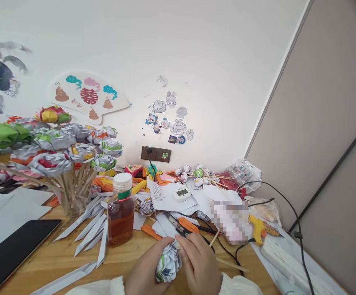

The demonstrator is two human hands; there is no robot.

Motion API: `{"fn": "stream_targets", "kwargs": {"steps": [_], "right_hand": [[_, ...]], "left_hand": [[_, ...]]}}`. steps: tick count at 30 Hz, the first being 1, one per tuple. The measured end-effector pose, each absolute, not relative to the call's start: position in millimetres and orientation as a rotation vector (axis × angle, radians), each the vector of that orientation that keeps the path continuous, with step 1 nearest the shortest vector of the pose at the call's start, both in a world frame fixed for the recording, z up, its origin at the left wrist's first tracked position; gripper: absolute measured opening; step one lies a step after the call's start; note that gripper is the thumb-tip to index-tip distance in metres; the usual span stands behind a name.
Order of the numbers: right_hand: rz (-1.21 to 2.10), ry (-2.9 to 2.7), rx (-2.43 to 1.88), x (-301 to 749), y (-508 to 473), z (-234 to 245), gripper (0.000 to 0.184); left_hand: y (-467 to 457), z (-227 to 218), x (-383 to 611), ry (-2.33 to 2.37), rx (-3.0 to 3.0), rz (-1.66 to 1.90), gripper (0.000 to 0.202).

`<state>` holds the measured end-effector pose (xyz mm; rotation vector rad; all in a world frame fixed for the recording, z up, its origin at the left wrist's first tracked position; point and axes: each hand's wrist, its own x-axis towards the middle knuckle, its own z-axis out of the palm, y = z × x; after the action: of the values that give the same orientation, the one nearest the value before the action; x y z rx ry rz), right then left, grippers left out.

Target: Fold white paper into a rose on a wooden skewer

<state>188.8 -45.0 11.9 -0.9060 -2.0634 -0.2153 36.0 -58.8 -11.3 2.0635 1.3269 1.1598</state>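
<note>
While I followed the head view from my remote seat, the paper flower (168,262) sat low at the near edge of the worktop (57,258), cupped between both hands; I could not tell whether it touched the wood. The left hand (143,272) curled around its left side. The right hand (200,264) closed over the other side, its fingers (190,246) pressed together on the top petals. I judged that this two-sided hold suited a thing so light and crushable: layered, crinkled printed paper, white with grey and green, rolled into a rough ball.

Just right of the fingers a thin wooden skewer (228,264) lay on the wood, within easy reach. Just beyond the fingers lay an orange-handled cutter (187,224) among black cables. Beyond and left of the fingers a clear bottle (121,215) of amber liquid stood upright under a white cap, with long pointed folded strips (88,233) fanned beside it. Farther left, paper roses (57,151) stood bunched on wooden sticks. Well right of the fingers a yellow glue gun (259,229) rested on the worktop.
</note>
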Motion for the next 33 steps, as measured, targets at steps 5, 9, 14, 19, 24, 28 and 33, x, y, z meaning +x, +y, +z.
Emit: {"fn": "stream_targets", "kwargs": {"steps": [5,9,14,19,24,28,33], "right_hand": [[-0.155,-2.053,-0.914,188,-45,7,0.025],[-0.031,-2.063,-0.848,189,-46,9,0.018],[0.112,-2.093,-0.796,183,-37,21,0.014],[0.142,-2.188,-0.748,163,-21,29,0.013],[0.122,-2.138,-0.745,154,-20,12,0.021],[-0.004,-2.09,-0.78,162,-22,-1,0.022],[-0.13,-2.103,-0.777,166,-25,-2,0.023]], "left_hand": [[-57,-20,34,1.332,2.067,1.198,0.059],[-60,-18,38,1.371,1.994,1.261,0.054],[-60,-3,38,1.368,1.914,1.3,0.044],[-53,5,18,1.357,1.922,1.292,0.048],[-52,-4,1,1.453,1.933,1.301,0.054],[-53,-12,0,1.421,1.968,1.28,0.054],[-53,-14,1,1.398,2.01,1.196,0.056]]}}
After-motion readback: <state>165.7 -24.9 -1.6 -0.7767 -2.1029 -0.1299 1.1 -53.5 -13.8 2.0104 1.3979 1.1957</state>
